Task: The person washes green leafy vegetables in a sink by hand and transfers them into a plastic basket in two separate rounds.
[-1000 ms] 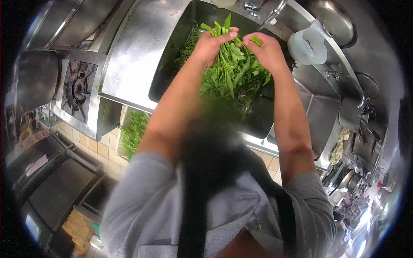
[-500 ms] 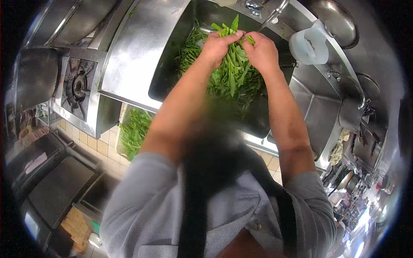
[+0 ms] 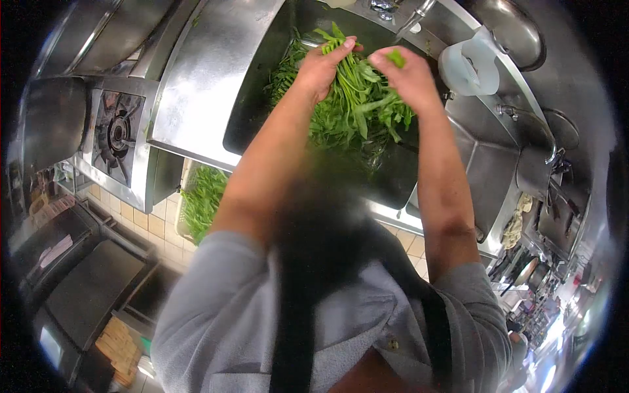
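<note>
A bunch of long-stemmed leafy greens (image 3: 354,92) hangs over the sink (image 3: 252,124), with its stem ends pointing up. My left hand (image 3: 321,69) is closed around the stems, thumb along the top. Just to the right, and apart from the stem ends, my right hand (image 3: 409,77) is closed with a short bright green piece (image 3: 396,57) of the greens showing at its fingers; this hand is slightly blurred. More greens (image 3: 288,75) lie in the sink on the left, below my left hand.
A faucet (image 3: 414,18) reaches over the sink from the back. At the right stands a translucent plastic container (image 3: 462,69) beside a second basin (image 3: 488,154). A steel counter (image 3: 196,85) and gas burner (image 3: 119,131) are on the left. Below the counter sits a basket (image 3: 180,219) of greens.
My right hand has moved a little right and down, away from my left hand, with a small green piece in it. The bunch's leaves have spread to the right.
</note>
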### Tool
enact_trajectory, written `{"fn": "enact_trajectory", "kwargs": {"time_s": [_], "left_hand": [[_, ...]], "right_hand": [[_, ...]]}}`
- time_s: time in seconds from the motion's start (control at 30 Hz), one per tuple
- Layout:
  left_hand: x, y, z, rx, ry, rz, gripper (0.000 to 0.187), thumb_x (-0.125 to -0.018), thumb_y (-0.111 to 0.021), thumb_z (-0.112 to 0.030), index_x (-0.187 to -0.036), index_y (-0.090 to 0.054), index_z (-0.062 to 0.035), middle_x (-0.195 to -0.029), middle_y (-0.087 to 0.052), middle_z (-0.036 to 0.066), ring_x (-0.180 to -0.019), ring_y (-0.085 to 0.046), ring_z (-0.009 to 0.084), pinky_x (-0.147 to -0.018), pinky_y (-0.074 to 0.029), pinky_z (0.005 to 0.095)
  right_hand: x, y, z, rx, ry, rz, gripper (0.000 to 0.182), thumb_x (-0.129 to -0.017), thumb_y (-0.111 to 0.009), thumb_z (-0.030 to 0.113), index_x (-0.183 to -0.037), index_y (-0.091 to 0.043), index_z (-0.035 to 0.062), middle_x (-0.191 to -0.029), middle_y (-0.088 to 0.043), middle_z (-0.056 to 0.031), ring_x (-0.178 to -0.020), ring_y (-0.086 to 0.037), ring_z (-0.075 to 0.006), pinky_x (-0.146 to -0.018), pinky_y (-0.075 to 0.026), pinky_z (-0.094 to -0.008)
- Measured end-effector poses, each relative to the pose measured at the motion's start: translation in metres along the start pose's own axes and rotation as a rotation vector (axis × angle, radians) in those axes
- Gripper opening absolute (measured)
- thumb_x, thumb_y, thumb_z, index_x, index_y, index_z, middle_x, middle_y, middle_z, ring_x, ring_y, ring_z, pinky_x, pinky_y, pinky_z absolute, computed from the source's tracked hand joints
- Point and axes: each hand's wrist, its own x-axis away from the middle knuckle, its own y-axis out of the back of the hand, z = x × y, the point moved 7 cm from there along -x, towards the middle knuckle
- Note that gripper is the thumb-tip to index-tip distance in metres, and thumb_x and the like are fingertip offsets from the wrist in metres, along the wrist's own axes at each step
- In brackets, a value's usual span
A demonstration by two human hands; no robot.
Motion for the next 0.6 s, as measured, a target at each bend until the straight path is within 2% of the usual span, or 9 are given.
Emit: {"fn": "enact_trajectory", "kwargs": {"time_s": [0.07,0.13,0.2,0.23,0.33,0.37,0.4,0.53,0.6], "left_hand": [[0.005,-0.008,-0.001,0.004,-0.005,0.031,0.040,-0.090,-0.068,-0.027,-0.118,-0.061,0.0000,-0.108,-0.067,0.011,-0.093,-0.064,0.0187,-0.081,-0.056,0.0361],[0.008,-0.013,-0.003,-0.058,-0.032,0.084,0.037,-0.091,-0.066,-0.024,-0.119,-0.062,-0.0003,-0.108,-0.066,0.010,-0.094,-0.064,0.0179,-0.082,-0.055,0.0342],[0.003,-0.009,0.000,-0.057,-0.079,0.113,0.037,-0.092,-0.066,-0.022,-0.120,-0.062,0.0001,-0.109,-0.066,0.010,-0.094,-0.064,0.0173,-0.082,-0.054,0.0328],[0.001,-0.005,0.004,-0.028,-0.045,0.118,0.035,-0.092,-0.065,-0.021,-0.120,-0.062,0.0004,-0.108,-0.066,0.010,-0.094,-0.064,0.0181,-0.082,-0.055,0.0333],[0.019,-0.009,-0.013,-0.089,-0.016,0.055,0.034,-0.093,-0.063,-0.019,-0.120,-0.061,0.0013,-0.107,-0.066,0.012,-0.093,-0.065,0.0200,-0.082,-0.055,0.0348],[0.025,-0.008,-0.021,-0.180,-0.022,-0.010,0.034,-0.093,-0.062,-0.019,-0.120,-0.060,0.0019,-0.106,-0.066,0.013,-0.092,-0.066,0.0211,-0.081,-0.056,0.0357],[0.024,-0.005,-0.021,-0.179,-0.023,-0.011,0.034,-0.093,-0.062,-0.019,-0.120,-0.060,0.0019,-0.106,-0.066,0.013,-0.092,-0.066,0.0211,-0.081,-0.056,0.0357],[-0.001,0.041,-0.001,-0.190,-0.034,-0.051,0.030,-0.095,-0.060,-0.015,-0.118,-0.057,0.0038,-0.091,-0.066,0.012,-0.080,-0.067,0.0224,-0.078,-0.056,0.0360],[-0.005,0.065,-0.006,-0.405,-0.008,-0.170,0.028,-0.094,-0.061,-0.016,-0.115,-0.057,0.0037,-0.086,-0.065,0.010,-0.076,-0.065,0.0199,-0.075,-0.054,0.0340]], "right_hand": [[-0.004,-0.023,-0.003,-0.003,0.035,0.079,0.043,-0.082,-0.070,0.046,-0.106,-0.069,0.0102,-0.101,-0.069,-0.0172,-0.095,-0.065,-0.0326,-0.088,-0.048,-0.0386],[-0.011,-0.030,-0.011,0.050,0.114,0.036,0.039,-0.083,-0.069,0.041,-0.105,-0.069,0.0095,-0.098,-0.069,-0.0179,-0.094,-0.065,-0.0327,-0.085,-0.049,-0.0380],[-0.013,-0.028,-0.013,-0.039,0.033,0.033,0.034,-0.083,-0.067,0.034,-0.104,-0.068,0.0086,-0.093,-0.069,-0.0172,-0.085,-0.066,-0.0295,-0.080,-0.050,-0.0371],[-0.013,-0.024,-0.019,-0.111,-0.072,0.034,0.029,-0.082,-0.065,0.029,-0.102,-0.068,0.0079,-0.086,-0.068,-0.0150,-0.075,-0.064,-0.0242,-0.073,-0.050,-0.0358],[-0.020,-0.009,-0.027,-0.206,-0.040,-0.084,0.028,-0.083,-0.065,0.027,-0.103,-0.067,0.0070,-0.080,-0.065,-0.0100,-0.068,-0.060,-0.0182,-0.066,-0.049,-0.0326],[-0.022,-0.005,-0.029,-0.432,-0.089,-0.142,0.027,-0.084,-0.064,0.024,-0.104,-0.066,0.0058,-0.078,-0.063,-0.0058,-0.066,-0.057,-0.0139,-0.061,-0.046,-0.0300],[-0.022,0.002,-0.027,-0.517,-0.131,-0.138,0.024,-0.086,-0.061,0.016,-0.105,-0.059,0.0003,-0.079,-0.065,-0.0029,-0.061,-0.046,-0.0082,-0.058,-0.038,-0.0234],[-0.043,0.030,-0.042,-0.600,-0.046,-0.164,0.021,-0.088,-0.061,0.016,-0.104,-0.060,0.0022,-0.086,-0.068,-0.0047,-0.062,-0.046,-0.0080,-0.061,-0.038,-0.0233],[-0.045,0.037,-0.034,-0.659,0.017,-0.138,0.021,-0.089,-0.061,0.017,-0.104,-0.060,0.0025,-0.087,-0.068,-0.0044,-0.063,-0.047,-0.0078,-0.062,-0.038,-0.0233]]}}
